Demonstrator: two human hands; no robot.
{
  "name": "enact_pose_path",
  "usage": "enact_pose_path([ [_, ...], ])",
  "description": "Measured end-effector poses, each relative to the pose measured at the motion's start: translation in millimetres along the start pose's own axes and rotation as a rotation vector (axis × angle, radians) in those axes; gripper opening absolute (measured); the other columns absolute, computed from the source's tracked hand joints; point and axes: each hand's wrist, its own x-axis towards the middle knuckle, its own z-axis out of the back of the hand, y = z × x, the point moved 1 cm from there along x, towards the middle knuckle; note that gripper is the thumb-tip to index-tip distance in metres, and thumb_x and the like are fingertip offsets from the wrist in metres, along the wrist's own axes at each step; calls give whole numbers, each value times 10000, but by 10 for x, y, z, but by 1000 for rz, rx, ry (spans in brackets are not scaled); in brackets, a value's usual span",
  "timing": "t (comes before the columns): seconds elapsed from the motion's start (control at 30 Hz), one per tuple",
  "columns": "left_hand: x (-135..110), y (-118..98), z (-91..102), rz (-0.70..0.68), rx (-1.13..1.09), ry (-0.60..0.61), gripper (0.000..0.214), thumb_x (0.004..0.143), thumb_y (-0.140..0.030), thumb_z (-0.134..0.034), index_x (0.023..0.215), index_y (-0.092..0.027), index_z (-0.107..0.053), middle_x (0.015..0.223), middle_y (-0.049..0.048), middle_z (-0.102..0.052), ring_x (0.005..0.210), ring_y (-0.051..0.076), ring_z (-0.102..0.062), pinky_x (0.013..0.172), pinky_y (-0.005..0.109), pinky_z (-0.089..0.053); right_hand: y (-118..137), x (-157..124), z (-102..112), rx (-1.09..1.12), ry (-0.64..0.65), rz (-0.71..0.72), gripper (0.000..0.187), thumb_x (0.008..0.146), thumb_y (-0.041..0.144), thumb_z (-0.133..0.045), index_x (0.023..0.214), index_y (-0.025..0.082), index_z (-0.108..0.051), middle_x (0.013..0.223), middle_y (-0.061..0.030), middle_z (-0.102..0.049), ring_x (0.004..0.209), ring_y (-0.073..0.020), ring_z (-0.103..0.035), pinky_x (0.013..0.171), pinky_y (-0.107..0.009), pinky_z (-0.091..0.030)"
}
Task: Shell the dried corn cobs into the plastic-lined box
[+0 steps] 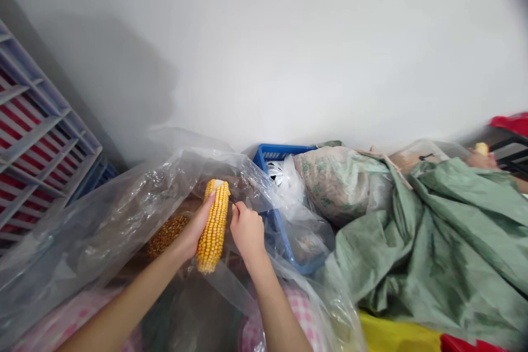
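An ear of corn (213,228) with yellow kernels stands tilted in my left hand (197,231), which is closed around its side. At its top end a small patch is bare and pale, with a few kernels loose at the edge. My right hand (248,231) is curled into a fist just right of the ear, thumb and forefinger pressed together and apart from it. Whatever may be inside that fist is hidden. Below and behind my left wrist, a heap of loose corn kernels (168,235) lies inside a large clear plastic bag (111,242).
A blue plastic basket (289,242) holding bagged things stands to the right, beside a patterned bundle (330,179) and a green tarp (437,247). A stacked crate (49,137) rises at the left. Behind is a white wall (289,49). Another person's hand (482,160) holds something yellow, far right.
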Motion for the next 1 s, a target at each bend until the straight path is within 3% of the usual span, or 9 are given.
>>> enact_pose_path([
  [0.17, -18, -51, 27, 18, 45, -2, 466, 715, -578, -531, 921, -163, -577, 604, 24, -609, 438, 134, -558, 390, 221, -434, -25, 7, -1, 81, -22, -11, 286, 890, 293, -318, 869, 216, -593, 745, -55, -680, 644, -190, -634, 558, -236, -359],
  [0.43, -47, -138, 53, 85, 1, -5, 458, 697, -600, -522, 853, -173, -571, 544, 22, -592, 442, 179, -590, 381, 264, -464, -58, 70, -80, 734, 9, -48, 299, 835, 299, -362, 741, 194, -626, 732, 2, -659, 683, -127, -577, 643, -203, -386],
  [0.53, -56, -142, 65, 111, -29, 3, 476, 681, -621, -522, 822, -170, -577, 542, 21, -592, 442, 182, -595, 369, 260, -458, -54, 77, -102, 875, 17, -62, 304, 821, 330, -369, 729, 180, -616, 734, 7, -644, 697, -123, -562, 651, -200, -385],
  [0.83, -97, -237, 69, 101, 11, -26, 464, 697, -614, -511, 796, -164, -564, 527, 22, -587, 449, 186, -600, 371, 249, -449, -103, 56, 88, 583, -49, -19, 342, 835, 410, -360, 711, 209, -607, 601, 26, -583, 558, -118, -477, 557, -217, -296],
  [1.0, -76, -233, 98, 80, 73, 11, 515, 673, -637, -522, 840, -153, -577, 552, 36, -603, 450, 182, -598, 380, 247, -456, -127, 98, 49, 777, -123, -37, 339, 846, 426, -335, 712, 193, -543, 638, 22, -555, 587, -118, -464, 581, -216, -318],
])
